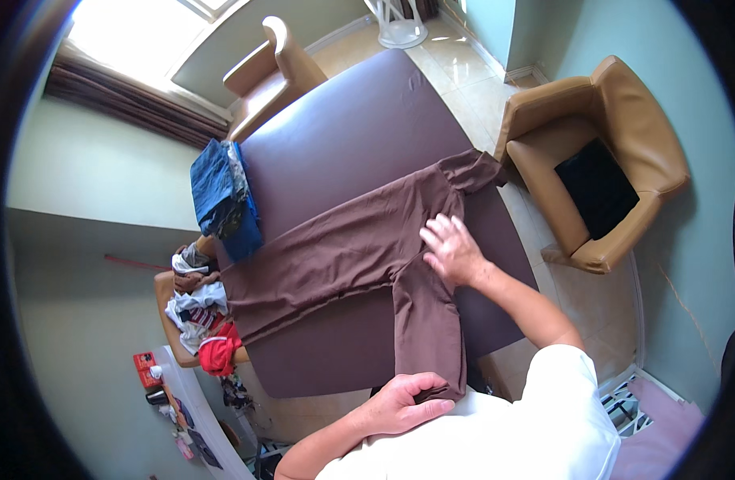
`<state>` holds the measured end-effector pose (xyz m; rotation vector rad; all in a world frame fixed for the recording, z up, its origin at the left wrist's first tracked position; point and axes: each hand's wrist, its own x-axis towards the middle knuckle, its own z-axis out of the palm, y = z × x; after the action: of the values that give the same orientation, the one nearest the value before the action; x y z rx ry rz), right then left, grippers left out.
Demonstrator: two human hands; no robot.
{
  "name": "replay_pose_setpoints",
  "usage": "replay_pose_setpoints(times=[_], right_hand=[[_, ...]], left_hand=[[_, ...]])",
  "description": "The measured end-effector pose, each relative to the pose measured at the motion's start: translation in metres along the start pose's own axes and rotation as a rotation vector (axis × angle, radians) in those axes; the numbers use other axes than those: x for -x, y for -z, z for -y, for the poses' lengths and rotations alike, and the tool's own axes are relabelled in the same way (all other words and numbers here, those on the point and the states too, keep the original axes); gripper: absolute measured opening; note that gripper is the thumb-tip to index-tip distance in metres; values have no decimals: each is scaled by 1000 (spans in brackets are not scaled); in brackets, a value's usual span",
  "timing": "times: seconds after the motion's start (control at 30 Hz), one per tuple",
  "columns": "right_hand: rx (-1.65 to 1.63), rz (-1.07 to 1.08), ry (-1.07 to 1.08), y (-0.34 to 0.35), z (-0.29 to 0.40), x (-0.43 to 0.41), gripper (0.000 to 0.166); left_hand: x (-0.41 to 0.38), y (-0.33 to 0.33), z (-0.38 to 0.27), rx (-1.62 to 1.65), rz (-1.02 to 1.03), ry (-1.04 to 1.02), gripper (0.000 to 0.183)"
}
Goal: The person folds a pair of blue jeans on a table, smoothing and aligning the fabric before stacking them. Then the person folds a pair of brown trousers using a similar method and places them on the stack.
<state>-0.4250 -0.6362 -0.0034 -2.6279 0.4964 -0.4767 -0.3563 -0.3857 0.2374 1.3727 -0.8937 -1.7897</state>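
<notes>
A long brown fabric garment lies spread across the table, with a few wrinkles in it. One of its sleeves runs down toward my body and over the near table edge. My left hand grips the end of that sleeve, thumb and fingers closed around the cloth, close against my white shirt. Palm down, my right hand rests on the garment where the sleeve meets the body, holding nothing. Past it, a narrower part of the garment reaches the table's far right edge.
The table has a dark purple-brown cover. At its left edge sit folded jeans. Behind them a tan chair bears piled clothes. Tan armchairs stand right and beyond; the right one holds a black cushion.
</notes>
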Motion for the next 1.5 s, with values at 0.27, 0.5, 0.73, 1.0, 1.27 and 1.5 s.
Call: replay_pose_setpoints(times=[0.27, 0.5, 0.73, 1.0, 1.27, 1.5], right_hand=[[62, 349, 20, -4, 36, 31, 67], [-1571, 756, -80, 39, 85, 17, 58], [-1310, 796, 138, 108, 121, 18, 49], [-1056, 602, -322, 66, 139, 61, 25], [-380, 434, -430, -2, 146, 111, 17], [-1046, 615, -820, 2, 175, 87, 32]], left_hand=[[8, -3, -12, -161, 40, -40, 28], [8, -4, 2, -24, -252, -48, 27], [12, 24, 23, 266, -476, -139, 19], [2, 94, 108, -18, -654, -163, 19], [70, 265, 254, -1162, -1233, -9, 20], [117, 322, 288, -1251, -1362, 70, 25]])
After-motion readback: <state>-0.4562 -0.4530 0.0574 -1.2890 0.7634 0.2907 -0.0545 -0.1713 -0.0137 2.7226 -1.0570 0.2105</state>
